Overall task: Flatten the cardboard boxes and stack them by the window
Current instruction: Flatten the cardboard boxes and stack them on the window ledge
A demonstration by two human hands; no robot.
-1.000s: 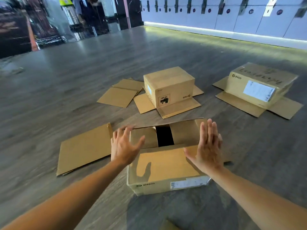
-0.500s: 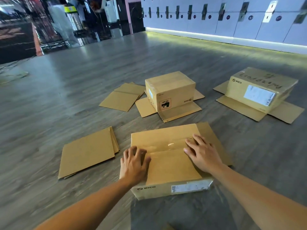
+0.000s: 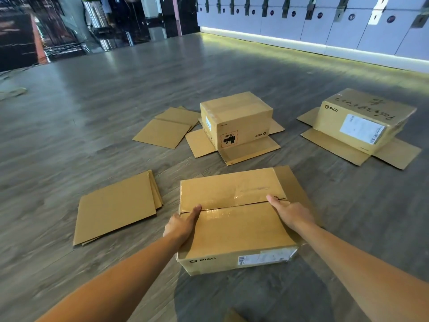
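A low cardboard box marked PICO (image 3: 236, 231) lies on the floor right in front of me, its two top flaps folded shut with a taped seam across them. My left hand (image 3: 182, 223) holds its left edge, thumb lying on top and fingers hidden down the side. My right hand (image 3: 290, 212) holds the right edge near the seam, one finger stretched along it. Further back stand a smaller box (image 3: 234, 112) and a box with handwriting on it (image 3: 362, 108), both upside down with flaps spread on the floor.
A flattened stack of cardboard (image 3: 116, 208) lies left of the near box, and more flat sheets (image 3: 162, 133) lie left of the middle box. White lockers (image 3: 325, 19) line the far wall. Metal bins (image 3: 95, 12) stand at the back left.
The near box's top was open with my hands raised over it; the flaps were then pressed down flat. Both hands have since slid outward to the box's left and right edges.
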